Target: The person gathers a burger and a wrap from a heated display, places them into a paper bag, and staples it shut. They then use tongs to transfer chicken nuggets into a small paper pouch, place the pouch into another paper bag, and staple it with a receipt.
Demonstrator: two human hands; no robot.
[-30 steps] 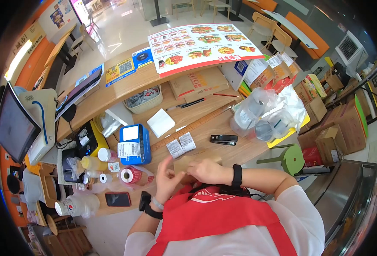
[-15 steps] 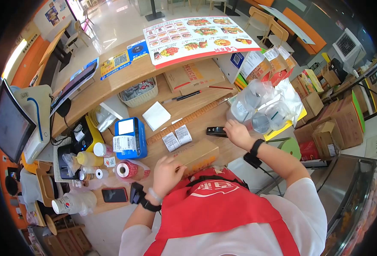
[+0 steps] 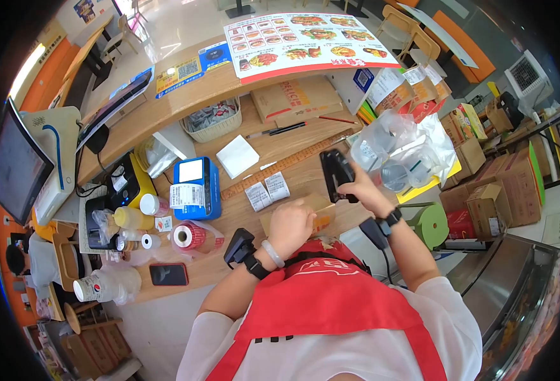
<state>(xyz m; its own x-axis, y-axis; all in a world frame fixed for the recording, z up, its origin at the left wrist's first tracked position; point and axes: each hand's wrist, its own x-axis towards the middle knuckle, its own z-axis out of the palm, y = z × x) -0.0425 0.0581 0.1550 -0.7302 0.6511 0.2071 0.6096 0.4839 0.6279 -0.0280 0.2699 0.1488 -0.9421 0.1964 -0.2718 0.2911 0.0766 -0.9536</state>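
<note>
A black stapler (image 3: 336, 171) is in my right hand (image 3: 363, 192), raised off the counter with its fingers wrapped round it. My left hand (image 3: 292, 223) is closed at the top of a brown paper bag (image 3: 323, 214) that lies at the counter's front edge against my red apron. The fingertips on the bag are partly hidden. Just beyond the bag lie printed receipts (image 3: 267, 192), and farther back a stack of white napkins (image 3: 237, 157).
A blue label printer (image 3: 196, 184), sticker roll (image 3: 188, 236) and phone (image 3: 169, 274) are to the left. Clear plastic cups (image 3: 395, 174) stand at the right. Pens (image 3: 286, 129), a basket (image 3: 213, 124) and flat cardboard box (image 3: 296, 98) lie under the raised shelf.
My right hand has picked up the stapler from the counter and lifted it. My left hand has slid right along the paper bag and closed. The camera view has shifted slightly.
</note>
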